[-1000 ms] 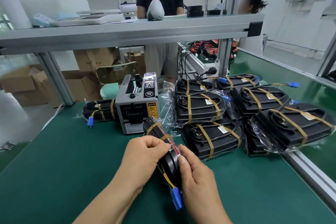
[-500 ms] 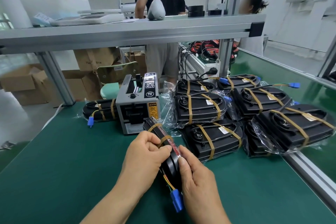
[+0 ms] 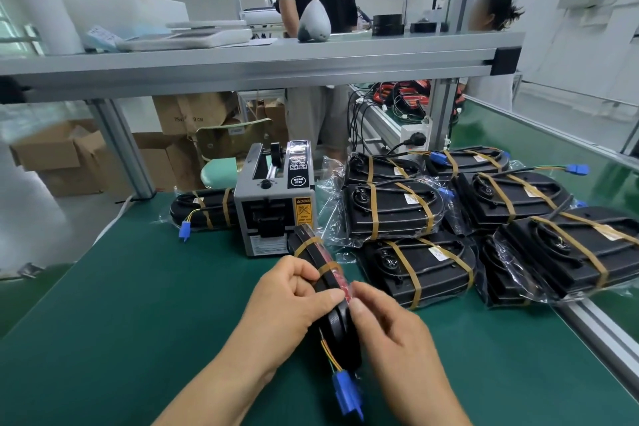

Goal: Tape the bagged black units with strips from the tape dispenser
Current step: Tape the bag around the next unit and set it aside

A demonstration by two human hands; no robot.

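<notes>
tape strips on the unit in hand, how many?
2 on the held unit: far strip near the tape dispenser, near strip by the left hand. It and the right hand may hide more.

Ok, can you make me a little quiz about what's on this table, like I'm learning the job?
1. True or false: the tape dispenser stands on the green table, beyond the black unit that the left hand and right hand hold.
2. What colour is the connector hanging from that unit? A red, B blue, C white.
3. Fill in: ___ tan tape bands show round the held unit.

Key: 1 true; 2 B; 3 two.
</notes>
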